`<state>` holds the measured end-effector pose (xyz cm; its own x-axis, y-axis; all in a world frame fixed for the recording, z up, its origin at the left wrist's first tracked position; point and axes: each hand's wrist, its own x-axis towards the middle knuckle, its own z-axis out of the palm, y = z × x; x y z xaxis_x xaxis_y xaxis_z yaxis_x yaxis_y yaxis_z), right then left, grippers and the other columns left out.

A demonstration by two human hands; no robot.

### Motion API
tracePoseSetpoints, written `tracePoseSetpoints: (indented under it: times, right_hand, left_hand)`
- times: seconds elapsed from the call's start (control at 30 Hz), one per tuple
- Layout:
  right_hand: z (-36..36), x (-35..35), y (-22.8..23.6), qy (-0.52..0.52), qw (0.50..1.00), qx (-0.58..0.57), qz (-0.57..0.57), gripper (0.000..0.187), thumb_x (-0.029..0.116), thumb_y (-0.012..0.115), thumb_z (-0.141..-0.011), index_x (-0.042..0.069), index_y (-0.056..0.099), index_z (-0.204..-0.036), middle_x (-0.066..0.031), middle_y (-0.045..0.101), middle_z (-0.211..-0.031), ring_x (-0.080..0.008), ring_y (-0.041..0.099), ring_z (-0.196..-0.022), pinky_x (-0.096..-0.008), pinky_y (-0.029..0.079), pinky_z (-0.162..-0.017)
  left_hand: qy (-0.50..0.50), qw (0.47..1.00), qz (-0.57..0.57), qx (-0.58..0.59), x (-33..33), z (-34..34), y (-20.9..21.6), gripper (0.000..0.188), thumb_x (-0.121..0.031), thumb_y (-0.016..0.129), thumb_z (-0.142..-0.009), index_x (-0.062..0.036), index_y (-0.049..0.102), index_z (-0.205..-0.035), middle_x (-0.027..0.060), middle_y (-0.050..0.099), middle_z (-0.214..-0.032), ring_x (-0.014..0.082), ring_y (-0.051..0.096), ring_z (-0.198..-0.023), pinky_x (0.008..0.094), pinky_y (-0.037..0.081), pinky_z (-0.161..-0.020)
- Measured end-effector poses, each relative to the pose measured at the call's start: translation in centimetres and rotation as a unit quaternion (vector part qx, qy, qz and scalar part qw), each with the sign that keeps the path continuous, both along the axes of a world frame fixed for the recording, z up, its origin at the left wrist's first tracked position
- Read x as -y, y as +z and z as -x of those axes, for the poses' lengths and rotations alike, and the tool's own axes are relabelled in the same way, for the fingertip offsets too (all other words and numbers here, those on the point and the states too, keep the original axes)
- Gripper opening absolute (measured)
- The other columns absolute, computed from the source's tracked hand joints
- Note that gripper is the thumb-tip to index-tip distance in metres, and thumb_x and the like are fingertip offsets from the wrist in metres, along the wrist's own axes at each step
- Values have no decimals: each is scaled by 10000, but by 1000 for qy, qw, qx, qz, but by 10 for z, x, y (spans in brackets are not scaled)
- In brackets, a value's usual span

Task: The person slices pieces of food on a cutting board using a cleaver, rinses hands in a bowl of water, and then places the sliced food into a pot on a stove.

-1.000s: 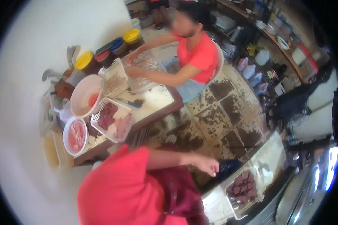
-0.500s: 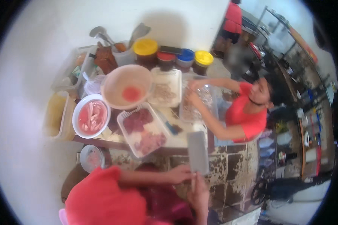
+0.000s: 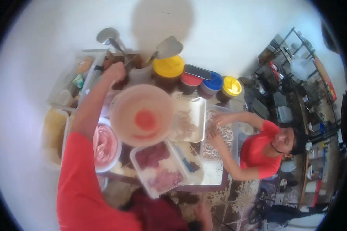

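The left hand (image 3: pixel 116 72) is at the brown block (image 3: pixel 110 59), at the back left of the surface (image 3: pixel 214 175), beside the utensil tub (image 3: pixel 140 76); its fingers look curled, but I cannot tell what they hold. The right hand (image 3: pixel 203 215) is low and blurred, its grip unclear. 2 meat piles (image 3: pixel 153 156) lie in the basket (image 3: pixel 180 160).

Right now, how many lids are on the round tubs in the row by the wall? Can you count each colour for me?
Yellow lids: 2
Red lid: 1
Blue lid: 1
Total: 4
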<state>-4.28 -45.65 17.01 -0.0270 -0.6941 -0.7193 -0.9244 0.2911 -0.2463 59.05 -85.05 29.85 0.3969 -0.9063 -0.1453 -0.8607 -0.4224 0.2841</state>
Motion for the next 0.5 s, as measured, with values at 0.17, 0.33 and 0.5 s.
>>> tracePoseSetpoints:
  times: [0.17, 0.33, 0.5]
  right_hand:
    - [51, -70, -44, -69, 997, -23, 16, 377, 296, 572, -862, 66, 612, -1158, -209, 634, -1111, -397, 597, -1028, -462, 473, -901]
    - [42, -87, -31, -136, 990, 16, -12, 366, 309, 523, -883, 78, 621, -1149, -207, 637, -1107, -403, 588, -1038, -468, 468, -896]
    - [45, -148, -24, -323, 946, 3, 25, 374, 330, 543, -836, 82, 661, -1091, -208, 653, -1062, -400, 610, -1000, -460, 483, -874]
  left_hand:
    - [-173, 939, -1, 298, 91, -23, -22, 290, -265, 495, -916, -73, 699, -989, 164, 689, -1017, 344, 669, -930, 454, 526, -807]
    - [-113, 924, -57, 362, 134, -72, -56, 342, -296, 548, -904, -88, 619, -1166, 173, 641, -1137, 348, 617, -1062, 482, 500, -859]
    - [-130, 913, -14, 387, 157, -33, -65, 380, -305, 505, -917, -107, 567, -1236, 164, 559, -1239, 350, 566, -1106, 497, 491, -801]
